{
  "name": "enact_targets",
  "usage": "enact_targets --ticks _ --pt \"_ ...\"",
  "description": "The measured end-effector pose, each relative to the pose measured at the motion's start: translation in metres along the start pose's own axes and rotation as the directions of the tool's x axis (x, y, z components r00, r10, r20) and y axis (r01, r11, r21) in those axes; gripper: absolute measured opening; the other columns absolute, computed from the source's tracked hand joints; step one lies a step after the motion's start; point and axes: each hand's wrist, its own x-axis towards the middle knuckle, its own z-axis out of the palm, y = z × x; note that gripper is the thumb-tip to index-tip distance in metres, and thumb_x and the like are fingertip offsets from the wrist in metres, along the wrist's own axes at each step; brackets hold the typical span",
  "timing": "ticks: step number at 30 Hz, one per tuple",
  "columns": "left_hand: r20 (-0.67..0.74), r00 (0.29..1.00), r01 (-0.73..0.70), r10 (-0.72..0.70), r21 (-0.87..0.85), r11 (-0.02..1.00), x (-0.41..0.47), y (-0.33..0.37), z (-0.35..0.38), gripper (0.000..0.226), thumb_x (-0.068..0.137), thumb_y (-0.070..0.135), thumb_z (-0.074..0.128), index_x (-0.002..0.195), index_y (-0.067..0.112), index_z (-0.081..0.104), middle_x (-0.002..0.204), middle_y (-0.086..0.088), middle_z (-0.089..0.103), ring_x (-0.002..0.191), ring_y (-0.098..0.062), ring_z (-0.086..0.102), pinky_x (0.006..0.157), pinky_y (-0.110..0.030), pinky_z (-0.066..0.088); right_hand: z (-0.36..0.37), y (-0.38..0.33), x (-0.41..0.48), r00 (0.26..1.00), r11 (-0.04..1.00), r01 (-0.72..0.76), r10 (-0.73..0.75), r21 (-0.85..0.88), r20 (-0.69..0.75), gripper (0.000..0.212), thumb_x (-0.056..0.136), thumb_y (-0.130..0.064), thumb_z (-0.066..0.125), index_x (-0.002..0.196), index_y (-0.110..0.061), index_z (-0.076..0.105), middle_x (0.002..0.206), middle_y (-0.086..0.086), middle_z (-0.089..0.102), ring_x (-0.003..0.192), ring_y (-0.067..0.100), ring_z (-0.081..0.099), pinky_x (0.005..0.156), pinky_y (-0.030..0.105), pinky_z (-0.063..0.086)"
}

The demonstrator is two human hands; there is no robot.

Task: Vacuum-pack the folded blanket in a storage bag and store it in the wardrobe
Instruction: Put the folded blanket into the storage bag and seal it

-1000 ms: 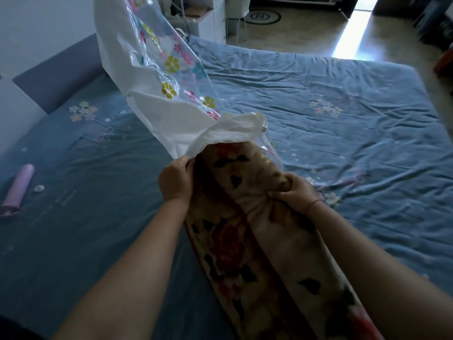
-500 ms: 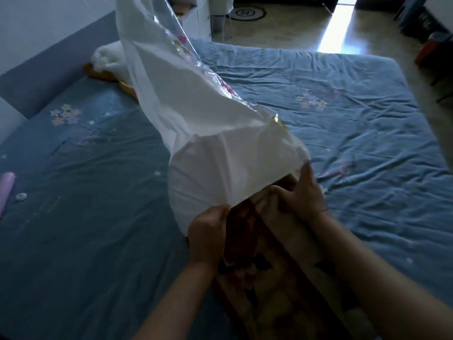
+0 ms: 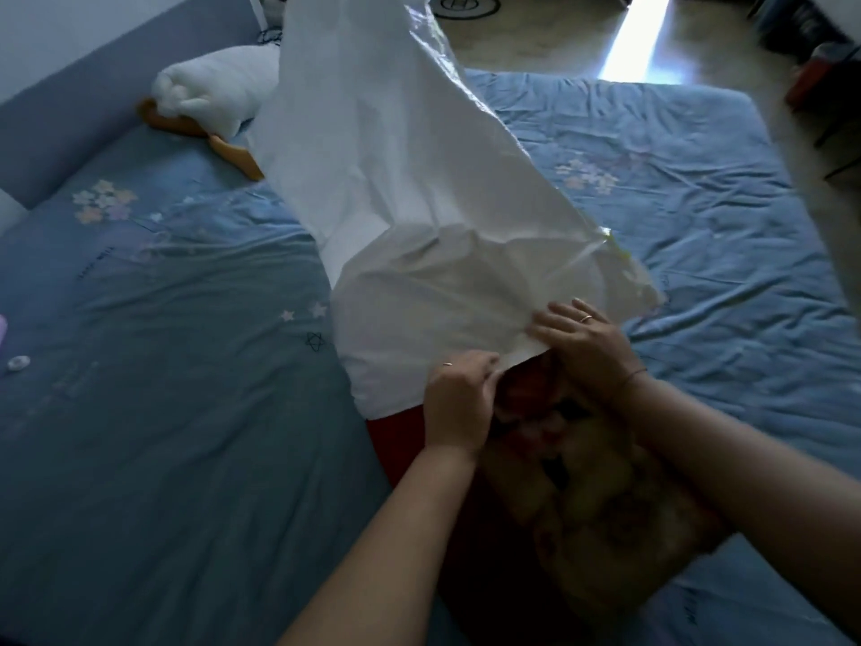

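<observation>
The folded blanket (image 3: 601,501), brown and red with a flower pattern, lies on the bed in front of me, its far end inside the mouth of the storage bag (image 3: 419,216). The bag is white and clear plastic and stands up tall over the blanket. My left hand (image 3: 459,401) pinches the bag's near rim on the left. My right hand (image 3: 584,349) holds the rim on the right, its fingers spread over the plastic and the blanket's end beneath it.
A blue bedsheet (image 3: 163,435) with small flower prints covers the bed. A white plush toy (image 3: 209,93) lies by the grey headboard at the back left. A small white round cap (image 3: 18,363) sits at the far left edge. Floor lies beyond the bed's far side.
The bag has come further down over the blanket's end and now hides more of it. Both hands moved to the bag's rim; my view shifted right.
</observation>
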Motion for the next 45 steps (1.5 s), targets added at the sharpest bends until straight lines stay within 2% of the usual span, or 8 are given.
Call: enact_targets --ticks 6,10,15,20,23,27,31,45 --pt "0.067 0.923 0.377 -0.379 0.039 0.926 -0.028 -0.092 0.002 0.074 0.082 0.031 0.075 0.147 0.016 0.041 0.152 -0.007 0.04 0.14 -0.027 0.038 0.116 -0.039 0.031 0.015 0.053 0.005 0.918 0.925 -0.366 0.377 -0.107 0.124 0.032 0.082 -0.012 0.058 0.113 -0.009 0.067 0.116 0.016 0.066 0.11 0.041 0.06 0.1 0.052 0.04" --pt "0.219 0.908 0.393 -0.357 -0.15 0.907 -0.02 -0.097 0.026 0.066 0.092 0.035 0.063 0.15 0.023 0.032 0.157 -0.001 0.03 0.144 -0.02 0.031 0.119 -0.033 0.026 0.027 0.033 0.014 0.976 0.98 -0.188 0.194 -0.07 0.103 0.053 0.081 -0.038 0.045 0.124 -0.011 0.061 0.129 0.016 0.059 0.12 0.033 0.055 0.105 0.043 0.031" --pt "0.194 0.953 0.246 -0.234 -0.039 0.969 0.019 -0.072 0.061 0.068 0.085 0.059 0.038 0.144 0.024 0.046 0.147 -0.002 0.048 0.131 -0.025 0.05 0.112 -0.041 0.036 0.051 0.02 0.032 0.981 0.975 -0.185 0.176 0.122 0.08 0.051 0.078 -0.036 0.06 0.125 -0.015 0.061 0.129 0.01 0.06 0.121 0.03 0.055 0.106 0.045 0.035" --pt "-0.009 1.0 0.026 -0.025 0.123 0.992 0.045 -0.086 0.073 0.054 0.082 0.046 0.054 0.124 0.014 0.065 0.113 -0.006 0.069 0.106 -0.029 0.063 0.09 -0.041 0.048 0.065 0.04 0.041 0.995 0.995 -0.046 0.054 0.09 -0.088 0.028 0.086 -0.022 0.054 0.105 -0.013 0.072 0.108 0.009 0.071 0.093 0.028 0.07 0.07 0.039 0.059" --pt "-0.053 0.997 -0.051 0.062 0.175 0.983 0.041 -0.099 0.079 0.043 0.085 0.032 0.056 0.117 0.005 0.068 0.11 -0.012 0.069 0.101 -0.032 0.067 0.084 -0.04 0.055 0.078 0.044 0.035 0.997 0.999 0.015 -0.012 0.037 -0.076 0.034 0.083 -0.01 0.048 0.104 -0.015 0.073 0.108 0.006 0.071 0.092 0.025 0.07 0.067 0.034 0.058" --pt "-0.096 0.995 -0.012 0.033 0.214 0.977 0.028 -0.101 0.084 0.037 0.082 0.012 0.048 0.109 0.003 0.071 0.109 -0.013 0.071 0.098 -0.031 0.068 0.091 -0.034 0.048 0.085 0.044 0.033 0.998 0.997 -0.042 0.045 0.066 -0.054 0.035 0.082 -0.01 0.047 0.105 -0.015 0.072 0.11 0.005 0.071 0.094 0.026 0.07 0.069 0.035 0.058" --pt "-0.106 0.991 0.1 -0.084 0.156 0.983 0.018 -0.099 0.076 0.025 0.082 0.02 0.05 0.084 0.006 0.071 0.084 -0.01 0.07 0.073 -0.031 0.068 0.073 -0.028 0.044 0.083 0.047 0.028 0.998 0.995 -0.048 0.052 0.082 -0.046 0.033 0.082 -0.009 0.048 0.104 -0.014 0.073 0.109 0.005 0.071 0.095 0.027 0.07 0.07 0.037 0.059" --pt "-0.021 0.998 -0.057 0.061 0.174 0.983 -0.058 -0.018 0.065 0.023 0.088 0.03 0.057 0.074 0.019 0.07 0.067 0.001 0.061 0.06 -0.019 0.061 0.057 -0.027 0.041 0.034 0.053 -0.064 0.998 0.993 -0.059 0.06 0.102 -0.006 0.03 0.081 -0.007 0.048 0.093 -0.014 0.075 0.101 0.003 0.073 0.091 0.022 0.071 0.068 0.034 0.059"
